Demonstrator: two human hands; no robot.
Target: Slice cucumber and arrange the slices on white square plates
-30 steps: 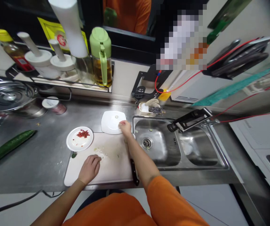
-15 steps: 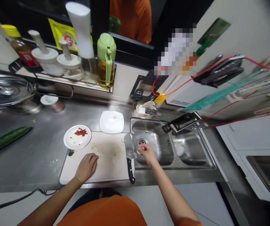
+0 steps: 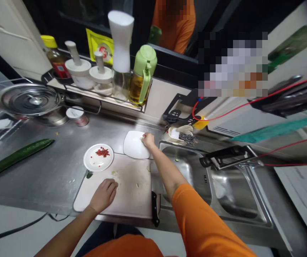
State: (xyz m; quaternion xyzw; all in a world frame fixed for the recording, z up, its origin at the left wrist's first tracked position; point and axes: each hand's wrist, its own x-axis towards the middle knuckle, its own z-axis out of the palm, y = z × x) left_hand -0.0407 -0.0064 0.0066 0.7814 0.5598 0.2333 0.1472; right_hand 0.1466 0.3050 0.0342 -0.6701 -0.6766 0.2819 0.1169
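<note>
My right hand reaches over the right edge of a square white plate. Its fingertips are pinched together at a thin, pale green-rimmed slice. My left hand rests on the white cutting board, fingers curled together; whether anything is under them is hidden. Small pale wet scraps lie just beyond its fingers. A cleaver lies along the board's right edge, its blade mostly hidden by my right forearm. A dark green end piece sits at the board's upper left corner.
A round plate with chopped red pieces stands behind the board. A long cucumber lies at left, near a lidded pot and a small tub. A double sink is at right. Bottles and jars line a rack.
My right hand has moved from above the sink, where it held a small pale piece, leftward and away from me to the square plate. My left hand stays on the board. The view has shifted.
</note>
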